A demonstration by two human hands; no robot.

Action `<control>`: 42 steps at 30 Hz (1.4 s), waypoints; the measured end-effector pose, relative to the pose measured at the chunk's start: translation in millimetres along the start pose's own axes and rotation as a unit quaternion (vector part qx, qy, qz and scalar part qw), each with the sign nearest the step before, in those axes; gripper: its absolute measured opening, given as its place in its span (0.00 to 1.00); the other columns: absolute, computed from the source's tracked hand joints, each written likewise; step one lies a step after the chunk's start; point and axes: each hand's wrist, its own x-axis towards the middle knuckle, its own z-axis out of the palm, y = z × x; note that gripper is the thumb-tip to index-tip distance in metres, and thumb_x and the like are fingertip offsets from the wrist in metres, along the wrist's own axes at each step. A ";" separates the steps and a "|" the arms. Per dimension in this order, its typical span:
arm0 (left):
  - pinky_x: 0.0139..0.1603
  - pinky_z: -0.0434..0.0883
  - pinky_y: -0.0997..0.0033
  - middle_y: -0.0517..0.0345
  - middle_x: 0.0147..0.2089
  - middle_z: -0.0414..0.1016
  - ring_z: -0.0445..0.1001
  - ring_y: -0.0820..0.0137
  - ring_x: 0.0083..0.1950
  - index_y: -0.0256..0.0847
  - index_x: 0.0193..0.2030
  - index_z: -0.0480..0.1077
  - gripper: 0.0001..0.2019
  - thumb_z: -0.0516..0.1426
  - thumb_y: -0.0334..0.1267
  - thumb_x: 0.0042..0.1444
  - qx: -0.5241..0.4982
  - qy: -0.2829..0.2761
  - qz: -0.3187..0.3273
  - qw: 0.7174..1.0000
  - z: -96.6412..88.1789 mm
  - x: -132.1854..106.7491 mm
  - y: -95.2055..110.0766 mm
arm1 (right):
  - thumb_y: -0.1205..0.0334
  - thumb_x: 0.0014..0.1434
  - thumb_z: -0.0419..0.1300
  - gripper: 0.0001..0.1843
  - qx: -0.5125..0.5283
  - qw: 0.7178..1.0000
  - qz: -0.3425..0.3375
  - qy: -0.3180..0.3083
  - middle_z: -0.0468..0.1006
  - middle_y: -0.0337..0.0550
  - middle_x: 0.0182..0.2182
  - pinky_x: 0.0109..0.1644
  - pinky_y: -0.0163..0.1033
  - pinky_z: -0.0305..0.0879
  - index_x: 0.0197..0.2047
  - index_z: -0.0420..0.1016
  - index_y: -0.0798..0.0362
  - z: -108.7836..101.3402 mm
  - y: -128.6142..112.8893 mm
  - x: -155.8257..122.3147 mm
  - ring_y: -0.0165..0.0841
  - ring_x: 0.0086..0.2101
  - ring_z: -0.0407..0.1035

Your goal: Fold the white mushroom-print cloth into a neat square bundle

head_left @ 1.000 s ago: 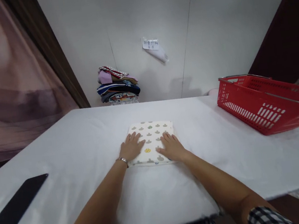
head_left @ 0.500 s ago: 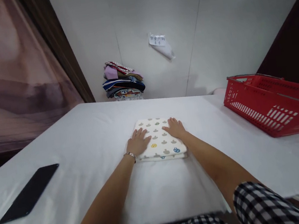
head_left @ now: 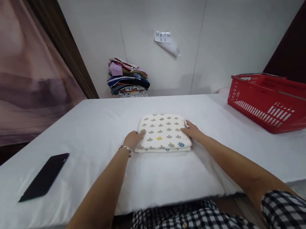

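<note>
A folded white cloth (head_left: 162,132) printed with grey, yellow and blue mushroom-like shapes lies on the white-covered table, straight ahead of me. At its left edge, my left hand (head_left: 133,139) grips it with the thumb on top; the other fingers are mostly hidden by the side of the cloth. My right hand (head_left: 194,131) holds the opposite edge in a similar way, thumb over the top and fingers along the side. The cloth is a flat, layered rectangle, its layers showing at the near edge.
On the left of the table (head_left: 88,138) lies a flat black object like a phone or tablet (head_left: 45,177). A red plastic basket (head_left: 271,103) with metal handles stands at the right. Against the back wall is a stack of folded fabrics (head_left: 127,78), with a paper note (head_left: 163,37) on the wall nearby.
Both hands have slid from lying flat on the cloth's top outward to its left and right edges, where they now grip it. The view has shifted slightly.
</note>
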 end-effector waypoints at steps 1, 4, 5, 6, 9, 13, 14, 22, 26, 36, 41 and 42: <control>0.40 0.68 0.69 0.44 0.47 0.75 0.74 0.59 0.46 0.36 0.44 0.71 0.24 0.54 0.54 0.51 0.001 -0.013 0.003 1.000 -2.2 2.3 4.3 | 0.56 0.50 0.61 0.40 0.007 1.000 -0.002 0.004 0.60 0.51 0.61 0.55 0.46 0.62 0.65 0.53 0.51 0.1 0.4 -1.2 0.42 0.54 0.63; 0.41 0.67 0.68 0.44 0.48 0.75 0.74 0.59 0.46 0.36 0.45 0.71 0.21 0.55 0.50 0.50 0.001 -0.009 0.026 1.000 -10.8 14.9 16.2 | 0.57 0.48 0.62 0.38 0.030 0.999 -0.021 0.012 0.66 0.48 0.58 0.52 0.46 0.65 0.62 0.58 0.49 4.1 -0.1 -4.5 0.41 0.51 0.66; 0.42 0.67 0.68 0.45 0.48 0.75 0.73 0.59 0.47 0.36 0.45 0.71 0.20 0.55 0.48 0.50 0.002 0.009 0.036 0.999 -14.3 21.3 18.0 | 0.56 0.48 0.63 0.38 0.044 0.999 -0.029 0.004 0.68 0.47 0.56 0.49 0.45 0.67 0.62 0.58 0.48 6.4 -0.4 -5.9 0.40 0.49 0.68; 0.44 0.66 0.68 0.45 0.49 0.74 0.72 0.58 0.48 0.37 0.46 0.71 0.20 0.56 0.48 0.50 0.003 0.029 0.045 0.999 -17.7 28.4 18.0 | 0.56 0.48 0.63 0.38 0.058 0.998 -0.036 -0.008 0.69 0.46 0.55 0.46 0.44 0.69 0.62 0.58 0.47 9.1 -0.9 -7.6 0.39 0.46 0.70; 0.49 0.65 0.68 0.46 0.54 0.72 0.70 0.59 0.53 0.37 0.51 0.68 0.21 0.55 0.45 0.52 -0.032 0.073 0.031 0.996 -24.3 47.6 8.0 | 0.54 0.48 0.63 0.38 0.063 0.995 -0.060 -0.038 0.73 0.44 0.51 0.40 0.42 0.70 0.62 0.58 0.45 16.7 -3.1 -14.0 0.36 0.39 0.72; 0.53 0.63 0.67 0.44 0.56 0.70 0.68 0.60 0.55 0.34 0.55 0.65 0.22 0.51 0.45 0.57 -0.068 0.101 -0.012 0.993 -20.6 49.0 -16.4 | 0.54 0.51 0.60 0.31 -0.001 0.994 -0.106 0.006 0.73 0.46 0.51 0.47 0.47 0.68 0.59 0.63 0.47 19.5 -1.9 -19.3 0.38 0.42 0.71; 0.53 0.62 0.68 0.44 0.56 0.70 0.68 0.61 0.56 0.34 0.55 0.65 0.22 0.50 0.45 0.58 -0.071 0.107 -0.015 0.992 -18.3 44.4 -22.3 | 0.53 0.51 0.59 0.30 -0.011 0.993 -0.116 0.026 0.71 0.47 0.53 0.49 0.48 0.67 0.58 0.64 0.48 18.5 0.2 -18.9 0.40 0.45 0.70; 0.54 0.62 0.70 0.47 0.57 0.69 0.67 0.63 0.56 0.36 0.56 0.64 0.26 0.51 0.51 0.57 -0.146 0.108 -0.039 0.983 -9.6 10.1 -40.7 | 0.54 0.57 0.52 0.25 -0.094 0.967 -0.221 0.087 0.62 0.49 0.60 0.57 0.47 0.59 0.56 0.67 0.53 12.3 -3.7 15.5 0.40 0.59 0.54; 0.51 0.64 0.66 0.45 0.54 0.71 0.68 0.58 0.55 0.38 0.51 0.69 0.26 0.56 0.53 0.50 -0.099 0.083 -0.057 0.990 -14.3 23.0 -31.5 | 0.55 0.58 0.53 0.27 -0.184 0.963 -0.195 0.028 0.63 0.53 0.59 0.62 0.47 0.52 0.58 0.64 0.57 12.9 -32.2 47.7 0.42 0.59 0.56; 0.41 0.67 0.72 0.53 0.45 0.77 0.74 0.65 0.44 0.39 0.44 0.73 0.17 0.60 0.41 0.46 -0.081 0.068 -0.019 0.994 -14.6 54.5 -23.6 | 0.50 0.46 0.66 0.30 -0.115 0.973 -0.045 -0.195 0.73 0.50 0.51 0.51 0.42 0.64 0.51 0.72 0.54 -4.1 -39.9 83.9 0.44 0.50 0.67; 0.49 0.65 0.74 0.56 0.49 0.75 0.71 0.65 0.49 0.40 0.47 0.72 0.19 0.61 0.37 0.45 -0.070 0.073 0.069 0.993 -15.8 92.7 22.9 | 0.49 0.42 0.68 0.25 0.020 0.980 0.050 -0.192 0.78 0.50 0.42 0.37 0.37 0.69 0.41 0.76 0.55 -25.9 -14.5 49.3 0.40 0.39 0.73; 0.52 0.64 0.74 0.57 0.51 0.74 0.70 0.65 0.51 0.41 0.48 0.72 0.20 0.61 0.36 0.45 -0.068 0.075 0.091 0.991 -14.9 101.6 38.4 | 0.48 0.42 0.68 0.25 0.032 0.983 0.051 -0.174 0.79 0.50 0.41 0.35 0.37 0.69 0.40 0.76 0.55 -30.7 -8.7 40.1 0.40 0.37 0.73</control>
